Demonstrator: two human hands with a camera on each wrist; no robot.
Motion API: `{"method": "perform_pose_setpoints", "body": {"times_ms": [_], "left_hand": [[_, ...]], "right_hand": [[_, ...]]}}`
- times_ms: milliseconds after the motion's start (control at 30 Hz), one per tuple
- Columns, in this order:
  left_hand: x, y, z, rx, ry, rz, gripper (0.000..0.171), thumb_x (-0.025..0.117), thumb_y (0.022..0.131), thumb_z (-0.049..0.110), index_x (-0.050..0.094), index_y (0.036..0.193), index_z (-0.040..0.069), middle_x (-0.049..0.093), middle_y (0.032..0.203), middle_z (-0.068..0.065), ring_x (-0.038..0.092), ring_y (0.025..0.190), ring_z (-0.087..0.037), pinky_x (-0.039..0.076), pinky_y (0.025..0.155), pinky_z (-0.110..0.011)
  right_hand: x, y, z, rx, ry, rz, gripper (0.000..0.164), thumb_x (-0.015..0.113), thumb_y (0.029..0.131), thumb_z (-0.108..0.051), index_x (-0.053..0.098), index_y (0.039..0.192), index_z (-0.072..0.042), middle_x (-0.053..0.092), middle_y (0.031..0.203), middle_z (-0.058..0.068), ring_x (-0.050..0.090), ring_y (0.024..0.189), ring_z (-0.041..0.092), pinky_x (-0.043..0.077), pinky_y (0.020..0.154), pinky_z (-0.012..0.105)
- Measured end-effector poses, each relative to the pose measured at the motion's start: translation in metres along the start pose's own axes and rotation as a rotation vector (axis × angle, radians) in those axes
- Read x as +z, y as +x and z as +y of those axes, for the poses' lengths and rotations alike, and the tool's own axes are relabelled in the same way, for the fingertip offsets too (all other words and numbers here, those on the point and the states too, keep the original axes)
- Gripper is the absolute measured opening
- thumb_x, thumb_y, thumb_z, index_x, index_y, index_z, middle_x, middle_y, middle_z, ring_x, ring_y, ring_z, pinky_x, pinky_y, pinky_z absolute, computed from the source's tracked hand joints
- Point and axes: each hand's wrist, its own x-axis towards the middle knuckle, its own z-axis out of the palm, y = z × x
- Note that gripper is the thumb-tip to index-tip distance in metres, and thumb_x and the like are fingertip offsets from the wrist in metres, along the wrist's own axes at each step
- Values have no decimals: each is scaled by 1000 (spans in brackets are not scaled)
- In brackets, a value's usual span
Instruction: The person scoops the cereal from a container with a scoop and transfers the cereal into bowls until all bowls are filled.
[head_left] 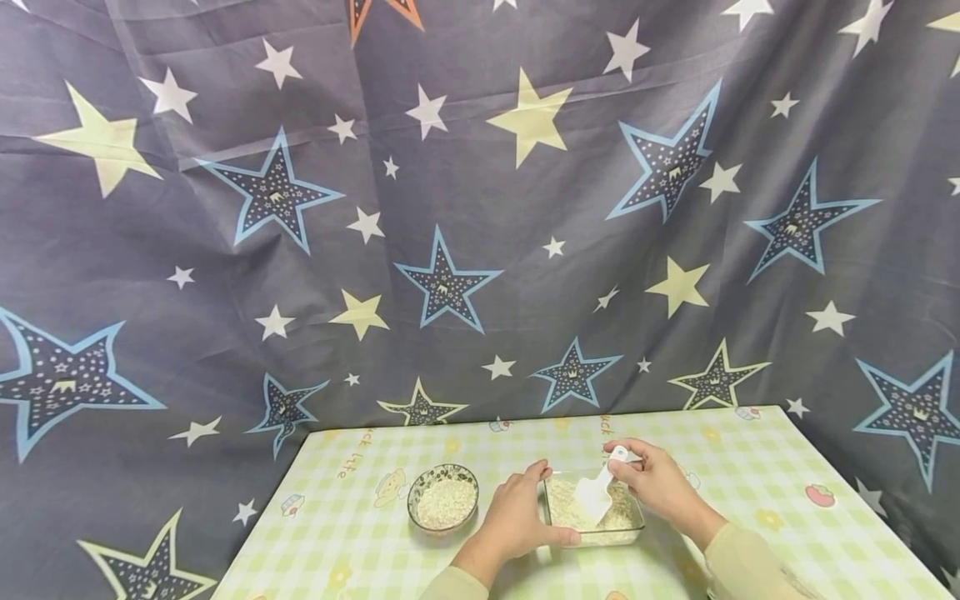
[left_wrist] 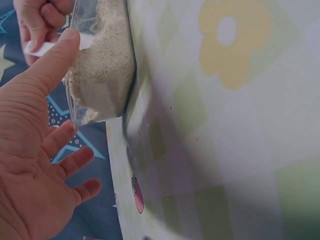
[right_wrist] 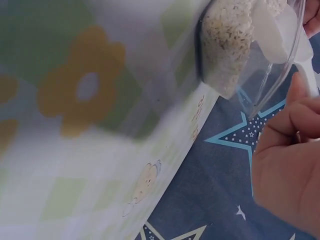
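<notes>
A clear rectangular container (head_left: 630, 533) holding pale flakes, which look like oats (left_wrist: 102, 75), stands on the table. My right hand (head_left: 660, 483) grips the handle of a white scoop (head_left: 595, 497), whose head dips into the flakes. In the right wrist view the scoop (right_wrist: 275, 35) shows through the clear wall, above the fingers of my right hand (right_wrist: 290, 160). My left hand (head_left: 517, 517) rests against the container's left side, thumb along the near rim. The left wrist view shows this hand (left_wrist: 35, 140) with its fingers spread and fairly straight.
Left of the container stands a round glass bowl (head_left: 420, 512) with similar pale flakes (head_left: 447, 502) in it. A green checked cloth (head_left: 360, 517) covers the table. Behind the table's far edge hangs a dark star-patterned curtain (head_left: 465, 192).
</notes>
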Motion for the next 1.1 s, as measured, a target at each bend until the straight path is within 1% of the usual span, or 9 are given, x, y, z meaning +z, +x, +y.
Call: {"method": "perform_pose_setpoints", "body": {"times_ms": [100,233,367,500,633,800,933,1000,1100], "left_hand": [[-1,-1,1,-3,8,0,122,97,66,62,42,163,10,64,152,0,58,139,-37,48,118,-59],[-3,-1,2,-6,22,6,122,98,66,61,42,162,10,66,147,-2,59,135,-37,50,115,-59],[-3,-1,2,-9,16,5,122,98,66,60,42,162,11,66,147,-4,59,135,-39,50,115,-59],[-3,-1,1,-15,8,-1,121,98,67,60,42,162,11,66,147,-5,59,135,-39,50,115,-60],[-2,-1,1,-18,18,-4,120,97,67,60,42,162,12,66,147,-6,59,135,-39,50,115,-60],[-1,-1,1,-7,18,-10,120,97,68,61,42,162,11,65,149,-2,59,135,-36,49,117,-59],[-2,-2,3,-6,19,-12,119,97,68,59,43,162,11,65,149,-2,59,135,-34,47,118,-59],[-3,-2,4,-4,19,-12,119,97,68,59,43,162,10,66,149,-2,59,135,-34,47,118,-59],[-4,-3,5,3,20,-10,118,97,68,58,44,161,10,66,148,-2,59,134,-34,46,118,-59]], "right_hand": [[0,-6,2,89,1,65,39,72,102,-16,66,138,-1,76,77,6,38,48,5,36,46,20],[6,-14,2,193,62,127,41,74,101,-19,66,136,2,77,74,4,42,49,6,37,46,20],[15,-20,0,247,124,164,41,74,101,-17,65,136,2,79,76,5,47,49,7,34,44,19],[22,-25,1,259,152,184,43,74,100,-19,64,137,1,80,78,6,51,52,8,35,44,18],[23,-29,6,270,172,197,46,74,100,-19,62,139,2,80,80,5,52,53,7,34,45,18],[16,-33,12,288,222,221,50,71,102,-19,57,144,4,80,79,1,50,52,4,34,45,18],[7,-34,16,306,251,205,54,68,105,-24,53,148,5,80,80,-4,45,52,1,32,46,18],[2,-35,18,324,285,194,50,67,106,-26,55,145,4,80,82,-6,44,52,0,33,46,17],[-6,-35,24,359,396,171,33,63,109,-27,64,130,-2,80,86,-8,44,53,-3,34,45,15]]}}
